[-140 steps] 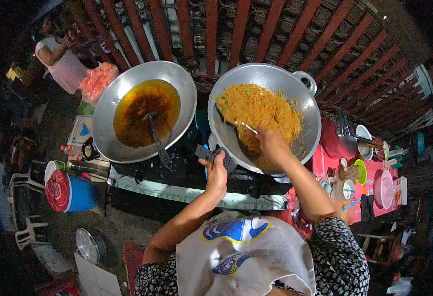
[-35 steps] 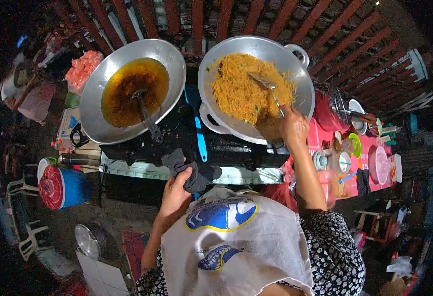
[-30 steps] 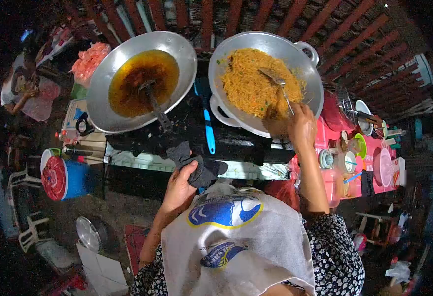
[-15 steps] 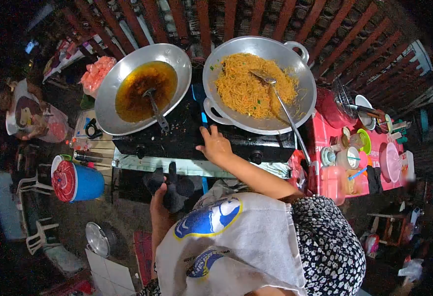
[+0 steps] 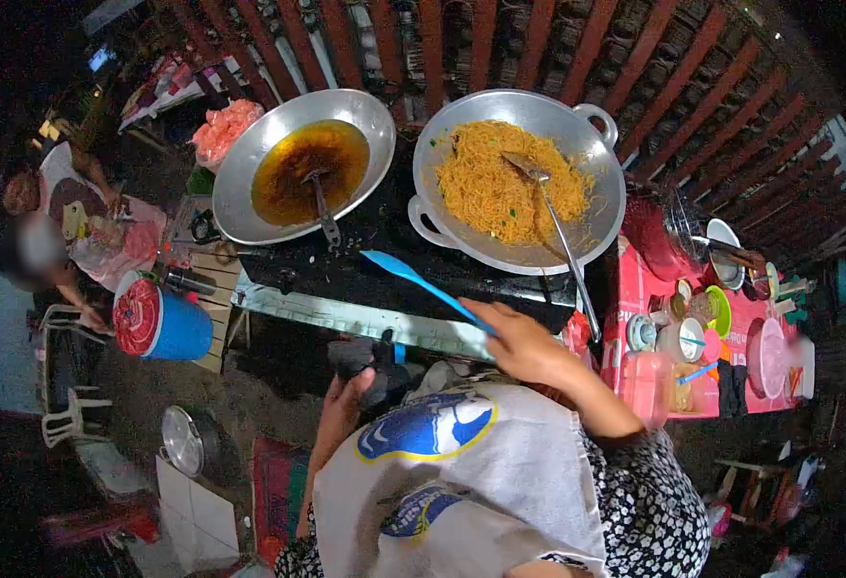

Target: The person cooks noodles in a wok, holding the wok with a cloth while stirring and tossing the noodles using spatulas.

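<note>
"Across the front of the stove [image 5: 322, 265], as the head camera has it, what have you got?"

"A blue spatula [image 5: 428, 287]. My right hand [image 5: 524, 337] is wrapped round the end of its handle, just in front of the stove, and the blade points leftward over the stove's front part."

"And the other one?"

"My left hand [image 5: 344, 395] grips a dark cloth [image 5: 351, 356] in front of the stove, thumb up against it. The cloth hides most of my fingers, so I can't tell how they lie."

"What's on the stove?"

"On its right side, the right wok [image 5: 577, 135], with noodles [image 5: 486, 188] heaped inside. A spoon [image 5: 560, 226] rests its head on them, handle out over the rim. On its left side, the left wok [image 5: 235, 178], tilted, holding amber liquid [image 5: 293, 183] and a ladle [image 5: 325, 207]."

"And around it?"

"Right of the stove, a crowded pink table [image 5: 630, 279]. Left of it, a blue bucket [image 5: 184, 326], and farther left another person [image 5: 62, 169]."
</note>
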Tool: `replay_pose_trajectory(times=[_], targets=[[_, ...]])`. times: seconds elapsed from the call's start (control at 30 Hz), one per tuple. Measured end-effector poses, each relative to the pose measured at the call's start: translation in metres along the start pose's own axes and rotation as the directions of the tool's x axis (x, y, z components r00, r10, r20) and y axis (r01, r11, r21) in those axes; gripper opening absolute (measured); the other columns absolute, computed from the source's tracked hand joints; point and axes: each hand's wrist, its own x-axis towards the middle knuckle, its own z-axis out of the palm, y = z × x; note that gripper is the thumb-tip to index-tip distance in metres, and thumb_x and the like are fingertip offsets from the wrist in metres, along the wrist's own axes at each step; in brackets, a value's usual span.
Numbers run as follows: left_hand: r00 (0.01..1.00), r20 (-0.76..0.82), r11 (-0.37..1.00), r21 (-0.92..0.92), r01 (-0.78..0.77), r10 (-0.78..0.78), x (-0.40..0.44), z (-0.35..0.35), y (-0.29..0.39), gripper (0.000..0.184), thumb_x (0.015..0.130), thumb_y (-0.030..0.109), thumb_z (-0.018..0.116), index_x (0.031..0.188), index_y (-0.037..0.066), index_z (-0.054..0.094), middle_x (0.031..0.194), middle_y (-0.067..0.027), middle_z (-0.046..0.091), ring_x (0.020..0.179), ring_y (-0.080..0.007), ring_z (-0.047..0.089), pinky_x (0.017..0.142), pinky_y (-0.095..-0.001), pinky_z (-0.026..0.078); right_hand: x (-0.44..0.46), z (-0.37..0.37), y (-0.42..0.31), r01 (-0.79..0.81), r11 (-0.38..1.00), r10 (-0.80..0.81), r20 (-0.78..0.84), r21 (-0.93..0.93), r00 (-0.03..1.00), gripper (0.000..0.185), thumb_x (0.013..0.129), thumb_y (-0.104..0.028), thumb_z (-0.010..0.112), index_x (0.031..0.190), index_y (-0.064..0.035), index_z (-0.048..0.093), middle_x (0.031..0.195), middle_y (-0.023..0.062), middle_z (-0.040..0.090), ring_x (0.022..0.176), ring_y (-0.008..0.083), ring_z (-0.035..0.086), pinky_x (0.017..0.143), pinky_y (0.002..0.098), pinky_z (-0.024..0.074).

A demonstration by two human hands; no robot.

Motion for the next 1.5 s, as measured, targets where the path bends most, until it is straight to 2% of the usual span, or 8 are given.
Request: replay_pose_trajectory(times=[0.2,0.43,0.97,1.03,1.07,1.23,1.33,1.5], targets=[[0.979,0.057,0.979,-0.05,0.197,-0.194,0.0,0.048,0.031,0.035,0.079,0.019,0.059,0.109,0.005,0.049,0.1,-0.0035,0.052,0.092,-0.0141,0.049,0.081,-0.0276,0.038,-0.041,-0.083,0.01,-0.114,0.991,0.128,-0.25,0.07,0.96,0.034,0.083,-0.007,0.051,0.116,-0.0016,0.048,0.102,0.0171,0.059,0.096,0.0198,0.056,0.083,0.03,0.0416],[0.98,0.121,0.982,-0.085,0.168,-0.158,0.015,0.05,0.008,0.039,0.082,0.015,0.056,0.118,0.006,0.044,0.105,-0.003,0.051,0.095,-0.0131,0.048,0.083,-0.0267,0.037,0.036,-0.015,0.051,-0.049,0.965,-0.052,-0.375,-0.256,0.926,0.038,0.079,-0.005,0.051,0.117,-0.0084,0.048,0.084,0.0232,0.057,0.074,0.0388,0.056,0.065,0.0423,0.0442],[0.982,0.061,0.983,0.029,0.179,-0.18,0.022,0.032,0.034,0.041,0.081,0.017,0.057,0.119,0.007,0.044,0.108,-0.0023,0.048,0.101,-0.0134,0.044,0.087,-0.0281,0.032,0.115,-0.037,0.064,-0.237,0.923,0.023,-0.573,-0.303,0.819,0.055,0.069,0.0,0.051,0.123,-0.0089,0.041,0.083,0.024,0.056,0.07,0.0388,0.056,0.062,0.0454,0.0454],[0.972,0.072,0.959,-0.159,0.233,-0.224,0.026,0.029,0.029,0.044,0.081,0.019,0.059,0.12,0.007,0.043,0.107,-0.0022,0.048,0.101,-0.0136,0.043,0.087,-0.028,0.032,0.107,-0.038,0.05,-0.145,0.955,-0.007,-0.507,-0.258,0.862,0.038,0.08,-0.007,0.048,0.117,-0.0098,0.049,0.082,0.0225,0.058,0.068,0.0362,0.057,0.062,0.0437,0.0444],[0.993,0.113,0.997,-0.08,-0.008,0.017,0.015,0.035,0.034,0.044,0.08,0.021,0.059,0.119,0.007,0.042,0.104,-0.0027,0.049,0.098,-0.0142,0.044,0.086,-0.0277,0.033,0.107,-0.029,0.047,-0.129,0.971,0.022,-0.463,-0.201,0.886,0.038,0.079,-0.006,0.049,0.117,-0.0105,0.049,0.079,0.0226,0.058,0.068,0.0354,0.057,0.061,0.0432,0.0442],[0.975,0.117,0.977,-0.084,0.197,-0.187,0.037,0.034,0.036,0.041,0.081,0.022,0.058,0.116,0.008,0.044,0.1,-0.003,0.05,0.092,-0.014,0.046,0.081,-0.0278,0.036,0.1,-0.067,0.046,-0.331,0.942,0.263,-0.498,-0.052,0.826,0.035,0.077,-0.01,0.052,0.112,-0.0121,0.054,0.073,0.02,0.057,0.066,0.0348,0.056,0.061,0.0442,0.0433],[0.979,0.134,0.972,-0.156,0.176,-0.155,0.04,0.029,0.031,0.04,0.081,0.022,0.058,0.115,0.009,0.044,0.099,-0.0023,0.049,0.093,-0.0135,0.045,0.081,-0.0278,0.035,0.043,-0.128,0.042,-0.114,0.959,0.022,-0.334,-0.258,0.942,0.03,0.08,-0.016,0.054,0.109,-0.0126,0.056,0.095,0.0161,0.06,0.086,0.0322,0.059,0.075,0.0369,0.0458],[0.982,0.088,0.976,-0.127,0.178,-0.168,0.041,0.023,0.032,0.039,0.081,0.021,0.058,0.115,0.009,0.045,0.103,-0.0028,0.049,0.099,-0.0143,0.043,0.086,-0.0288,0.032,-0.013,-0.165,0.023,-0.134,0.903,0.163,0.037,-0.409,0.986,0.027,0.078,-0.019,0.056,0.104,-0.0163,0.06,0.089,0.0166,0.06,0.078,0.0336,0.058,0.071,0.0399,0.0465]])
